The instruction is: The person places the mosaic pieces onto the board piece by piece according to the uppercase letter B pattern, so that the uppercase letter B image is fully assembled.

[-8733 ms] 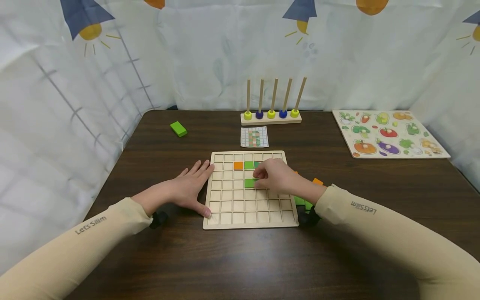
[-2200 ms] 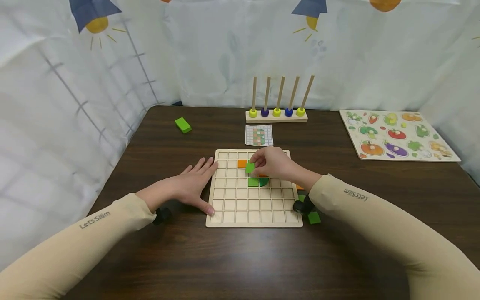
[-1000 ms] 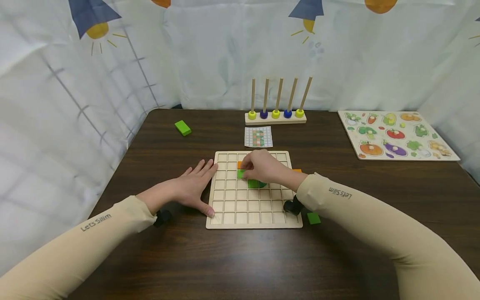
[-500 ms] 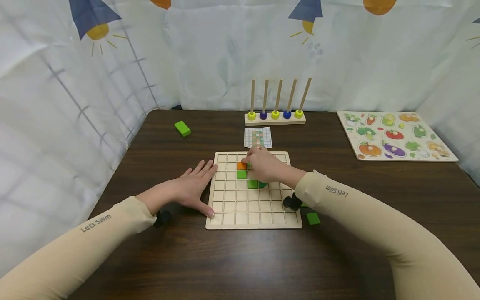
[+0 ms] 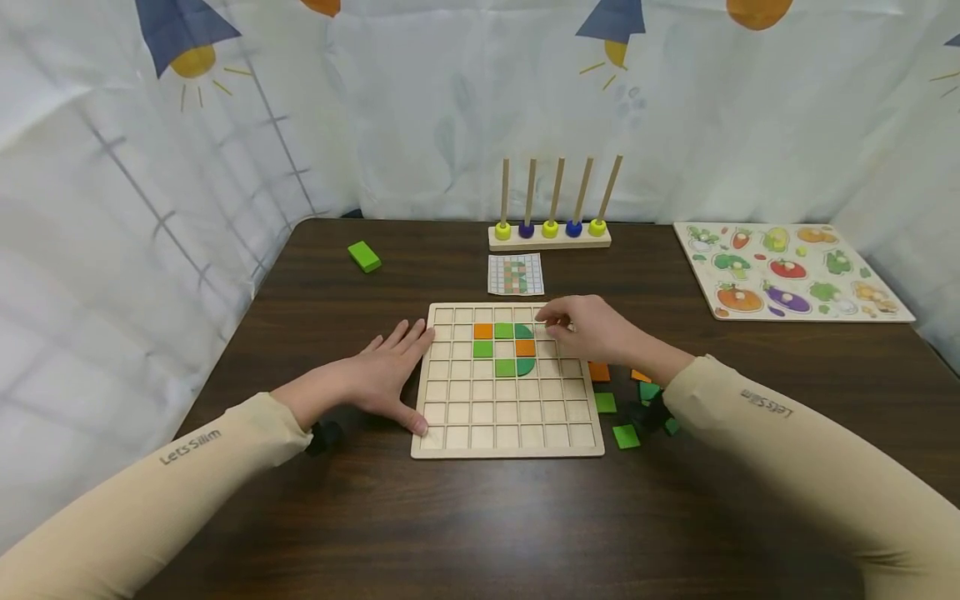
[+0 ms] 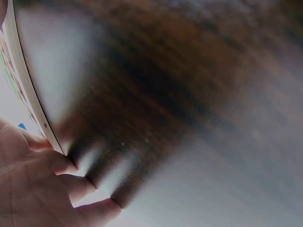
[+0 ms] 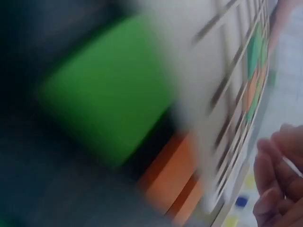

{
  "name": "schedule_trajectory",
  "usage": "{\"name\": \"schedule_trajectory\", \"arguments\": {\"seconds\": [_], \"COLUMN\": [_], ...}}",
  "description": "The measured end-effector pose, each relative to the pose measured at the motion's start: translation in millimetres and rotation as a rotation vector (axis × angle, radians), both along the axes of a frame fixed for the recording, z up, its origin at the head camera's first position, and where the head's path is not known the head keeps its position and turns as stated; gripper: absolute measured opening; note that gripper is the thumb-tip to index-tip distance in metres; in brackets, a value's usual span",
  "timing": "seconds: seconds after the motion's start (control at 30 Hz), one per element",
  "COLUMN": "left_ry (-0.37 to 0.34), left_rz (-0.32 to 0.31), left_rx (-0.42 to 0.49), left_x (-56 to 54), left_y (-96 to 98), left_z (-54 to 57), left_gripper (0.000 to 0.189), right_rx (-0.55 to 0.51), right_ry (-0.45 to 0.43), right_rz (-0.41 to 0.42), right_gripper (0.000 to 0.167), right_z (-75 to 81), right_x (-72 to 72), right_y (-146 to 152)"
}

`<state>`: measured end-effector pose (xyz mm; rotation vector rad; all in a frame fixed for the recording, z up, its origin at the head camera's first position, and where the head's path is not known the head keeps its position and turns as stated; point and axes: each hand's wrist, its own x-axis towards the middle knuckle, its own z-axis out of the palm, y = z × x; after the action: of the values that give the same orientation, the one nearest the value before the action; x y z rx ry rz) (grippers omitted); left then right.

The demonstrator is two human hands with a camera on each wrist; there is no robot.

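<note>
A wooden grid board (image 5: 497, 413) lies on the dark table. In its upper cells sit orange tiles (image 5: 483, 332), green square tiles (image 5: 483, 349) and dark green rounded tiles (image 5: 525, 367). My left hand (image 5: 378, 375) lies spread along the board's left edge, thumb by the lower corner. In the left wrist view, its fingertips (image 6: 113, 204) rest on the tabletop. Over the upper right of the board is my right hand (image 5: 592, 329), fingers loosely bent and nothing between them. The right wrist view shows those bent fingers (image 7: 270, 170) bare too.
Loose green tiles (image 5: 626, 437) and orange tiles (image 5: 598, 372) lie right of the board, partly under the right wrist. Behind the board are a printed pattern card (image 5: 516, 275) and a peg stand (image 5: 550, 238). A vegetable puzzle (image 5: 795, 271) lies back right, a green block (image 5: 364, 257) back left.
The green tile my right hand was pinching now lies in a cell below the left orange tile. That hand has let go and moved right. The left hand stays at the board's edge.
</note>
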<state>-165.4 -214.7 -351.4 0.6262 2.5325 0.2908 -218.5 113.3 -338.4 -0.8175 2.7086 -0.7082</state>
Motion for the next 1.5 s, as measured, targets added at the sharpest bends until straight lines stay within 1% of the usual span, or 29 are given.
{"name": "schedule_trajectory", "arguments": {"seconds": [0.07, 0.2, 0.33, 0.43, 0.57, 0.67, 0.8, 1.07, 1.17, 1.3, 1.43, 1.5], "left_ry": [0.001, 0.012, 0.015, 0.011, 0.005, 0.004, 0.006, 0.008, 0.006, 0.005, 0.006, 0.005], "left_rz": [0.000, -0.003, -0.001, 0.000, 0.001, 0.001, 0.000, -0.001, -0.003, -0.006, -0.006, -0.006], "left_rx": [-0.001, -0.007, -0.005, 0.000, 0.005, 0.006, 0.005, 0.005, 0.006, 0.007, 0.005, 0.006], "left_x": [-0.3, -0.9, -0.3, 0.8, 1.7, 1.7, 1.2, 0.7, 0.4, -0.5, -1.5, -1.8], "left_y": [-0.2, -1.4, -2.9, -3.0, -2.9, -3.2, -2.7, -1.2, -1.0, -0.9, -1.1, -0.9], "left_z": [0.8, 2.3, 3.7, 4.0, 2.6, 0.9, -0.1, 0.4, -0.2, -0.9, -1.1, -1.0], "left_gripper": [0.140, 0.140, 0.140, 0.140, 0.139, 0.139, 0.139, 0.139, 0.139, 0.140, 0.140, 0.140], "right_rx": [-0.005, 0.002, 0.032, 0.055, 0.067, 0.074, 0.090, 0.096, 0.098, 0.086, 0.044, 0.016], "right_ry": [-0.008, -0.006, -0.004, -0.017, -0.038, -0.050, -0.050, -0.022, -0.021, 0.001, 0.021, 0.012], "right_rz": [-0.036, -0.065, -0.033, 0.016, 0.059, 0.064, 0.053, 0.042, 0.029, 0.003, -0.014, -0.027], "right_gripper": [0.028, 0.023, 0.018, 0.019, 0.025, 0.030, 0.028, 0.020, 0.020, 0.023, 0.023, 0.023], "right_z": [-0.4, -1.3, -4.8, -9.7, -15.9, -17.8, -18.0, -19.5, -18.4, -13.0, -7.6, -6.2], "right_x": [2.8, 7.8, 10.8, 13.1, 16.6, 18.6, 19.8, 20.0, 20.8, 23.3, 25.6, 25.8], "right_y": [20, 53, 72, 78, 80, 77, 74, 75, 77, 78, 73, 68]}}
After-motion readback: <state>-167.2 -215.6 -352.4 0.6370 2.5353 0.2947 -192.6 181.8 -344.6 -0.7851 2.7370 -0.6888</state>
